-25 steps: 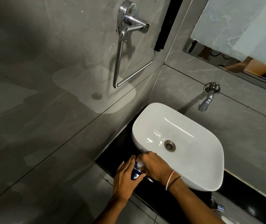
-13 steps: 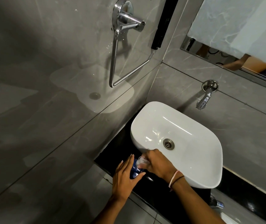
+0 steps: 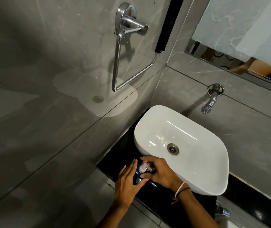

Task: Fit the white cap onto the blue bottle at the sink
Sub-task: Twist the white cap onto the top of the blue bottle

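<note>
the left hand (image 3: 128, 183) stands with its fingers nearly straight and close together, palm laid flat against the outer side of the blue bottle (image 3: 137, 174), the thumb curving round the bottle's lower part. it steadies the bottle more than it clasps it. the right hand (image 3: 160, 174) is half curled, its fingertips pinched on the white cap (image 3: 144, 167), which sits at the top of the bottle; whether the cap is fully seated or only resting there cannot be told. a pale band and a dark thread circle the right wrist.

the bottle stands on the black counter (image 3: 120, 155) at its front left corner, just beside the near left edge of the white basin (image 3: 197, 170). the right hand overlaps that edge of the basin.

most of the bottle is hidden between the two hands; only a narrow strip of blue and a glimpse near the base show. any label or writing on it is covered or too small to read, and no other lettering can be read.

both forearms are cut off at the bottom edge. a chrome tap (image 3: 209, 102) juts from the grey wall tiles beyond the basin, and a chrome towel ring (image 3: 123, 51) hangs on the left wall. the mirror (image 3: 246, 27) at the upper right is cropped, showing only a blurred sliver of reflection along its lower edge.
</note>
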`<state>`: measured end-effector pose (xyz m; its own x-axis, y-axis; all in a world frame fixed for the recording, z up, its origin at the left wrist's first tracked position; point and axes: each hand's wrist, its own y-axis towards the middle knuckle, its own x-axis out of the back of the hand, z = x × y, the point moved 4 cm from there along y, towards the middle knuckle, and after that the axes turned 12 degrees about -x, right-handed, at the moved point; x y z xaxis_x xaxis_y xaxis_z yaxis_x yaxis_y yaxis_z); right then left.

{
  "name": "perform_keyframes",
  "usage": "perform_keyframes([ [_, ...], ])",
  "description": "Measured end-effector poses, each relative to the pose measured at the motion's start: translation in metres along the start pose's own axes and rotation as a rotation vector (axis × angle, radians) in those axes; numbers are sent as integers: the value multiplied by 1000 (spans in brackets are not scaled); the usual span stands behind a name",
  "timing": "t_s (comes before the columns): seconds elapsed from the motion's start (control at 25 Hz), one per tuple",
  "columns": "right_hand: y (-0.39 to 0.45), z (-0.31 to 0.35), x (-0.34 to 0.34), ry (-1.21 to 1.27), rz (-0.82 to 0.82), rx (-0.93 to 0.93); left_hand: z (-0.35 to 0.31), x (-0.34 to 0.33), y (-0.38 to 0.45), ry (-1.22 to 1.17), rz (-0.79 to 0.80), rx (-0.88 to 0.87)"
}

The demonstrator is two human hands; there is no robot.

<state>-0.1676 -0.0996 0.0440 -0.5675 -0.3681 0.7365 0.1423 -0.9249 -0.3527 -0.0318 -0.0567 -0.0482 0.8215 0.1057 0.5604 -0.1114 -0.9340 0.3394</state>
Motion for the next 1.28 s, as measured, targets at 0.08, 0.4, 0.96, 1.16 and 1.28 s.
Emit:
perform_keyframes([
  [0.08, 1, -2, -3, 13, -37, 19, 1, 0, 1, 3, 2, 24],
  [0.4, 1, -12, -10, 42, -116, 12, 3, -1, 1, 170, -19, -125],
  [0.96, -3, -32, -24, 435, -154, -41, 7, -5, 1, 169, -3, -123],
  [1.16, -5, -35, -32, 502, -159, -41, 9, -6, 0, 160, 3, -146],
  [1.28, -2, -32, -33, 517, -211, -8, 8, -7, 0, 153, -13, -146],
])
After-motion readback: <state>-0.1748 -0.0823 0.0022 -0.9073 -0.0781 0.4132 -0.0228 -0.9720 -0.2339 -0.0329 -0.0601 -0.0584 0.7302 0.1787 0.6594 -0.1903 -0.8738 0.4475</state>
